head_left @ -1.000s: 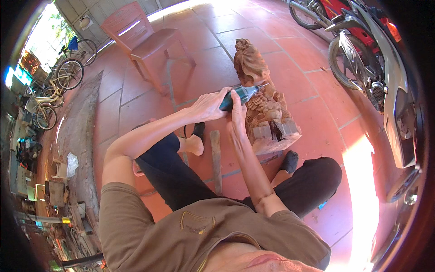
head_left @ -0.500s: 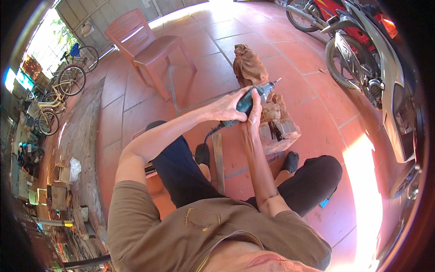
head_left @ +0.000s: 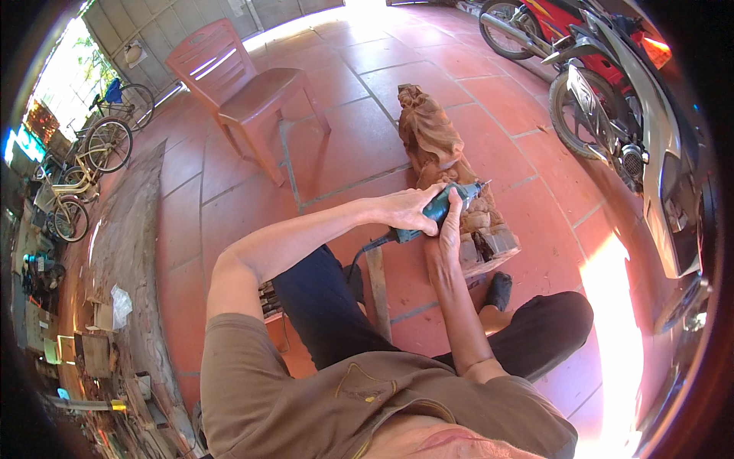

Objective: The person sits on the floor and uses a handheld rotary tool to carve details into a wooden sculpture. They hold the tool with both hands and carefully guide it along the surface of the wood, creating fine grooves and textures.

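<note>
A green die grinder (head_left: pixel 439 208) with a grey metal nose is gripped in both my hands. My left hand (head_left: pixel 413 209) wraps its body from the left, thumb along the near side. My right hand (head_left: pixel 446 228) closes on it from below, thumb up near the nose. The thin bit points right, over a brown wooden carving (head_left: pixel 430 134) with flowing folds. I cannot tell whether the bit touches the wood. The carving's blocky base (head_left: pixel 492 243) is nearest me, and my hands hide part of its middle. A dark cord (head_left: pixel 358 260) trails from the grinder's rear.
Between my legs lies a wooden strip (head_left: pixel 378 294). A red plastic chair (head_left: pixel 252 99) stands ahead to the left, on tiled floor. Motorbikes (head_left: pixel 604 107) line the right side. Bicycles (head_left: pixel 107 145), a long timber slab (head_left: pixel 141 252) and piled wood scraps (head_left: pixel 95 352) occupy the left.
Both hands have brought the grinder nearer me and slightly right, toward the carving's base. More of the carving's folded upper part shows. The whole view has shifted a little.
</note>
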A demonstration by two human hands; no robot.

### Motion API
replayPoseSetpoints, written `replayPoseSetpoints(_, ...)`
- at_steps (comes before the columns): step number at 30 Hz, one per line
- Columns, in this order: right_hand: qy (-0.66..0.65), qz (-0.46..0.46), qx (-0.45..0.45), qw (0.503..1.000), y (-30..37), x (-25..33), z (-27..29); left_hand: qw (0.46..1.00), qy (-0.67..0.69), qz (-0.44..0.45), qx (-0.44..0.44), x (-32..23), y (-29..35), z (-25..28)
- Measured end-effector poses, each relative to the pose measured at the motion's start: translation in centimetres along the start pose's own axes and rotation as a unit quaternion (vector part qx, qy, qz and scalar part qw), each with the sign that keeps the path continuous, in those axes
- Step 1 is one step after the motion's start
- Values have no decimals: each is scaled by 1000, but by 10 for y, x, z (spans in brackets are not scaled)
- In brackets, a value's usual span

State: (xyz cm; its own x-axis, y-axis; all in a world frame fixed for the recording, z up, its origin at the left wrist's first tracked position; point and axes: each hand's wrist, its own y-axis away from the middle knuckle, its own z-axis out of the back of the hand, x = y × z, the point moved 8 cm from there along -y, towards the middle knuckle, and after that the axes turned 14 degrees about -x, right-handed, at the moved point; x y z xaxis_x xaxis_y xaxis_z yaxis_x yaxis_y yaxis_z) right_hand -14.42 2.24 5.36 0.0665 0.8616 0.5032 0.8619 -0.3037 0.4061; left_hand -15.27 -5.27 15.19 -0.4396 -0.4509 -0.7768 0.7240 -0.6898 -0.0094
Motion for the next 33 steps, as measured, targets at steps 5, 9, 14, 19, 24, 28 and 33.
replayPoseSetpoints(5,18,-33,19,999,13,0,-15,999,-43,-18,-27,10,0,7)
replayPoseSetpoints(9,17,-63,35,997,12,-3,-7,991,-115,-55,-41,-4,5,15)
replayPoseSetpoints(14,-35,-153,35,987,19,-18,13,984,-172,-47,10,-3,10,2)
replayPoseSetpoints(19,-63,-181,10,981,23,-27,20,986,-162,-36,9,4,17,-2)
replayPoseSetpoints(24,-68,-181,83,978,24,-19,9,989,-146,-29,-8,1,19,5)
replayPoseSetpoints(28,-115,-215,75,967,19,-18,11,990,-140,-17,9,1,19,6)
replayPoseSetpoints(33,-140,-225,55,963,17,-18,20,990,-131,-55,13,3,15,0)
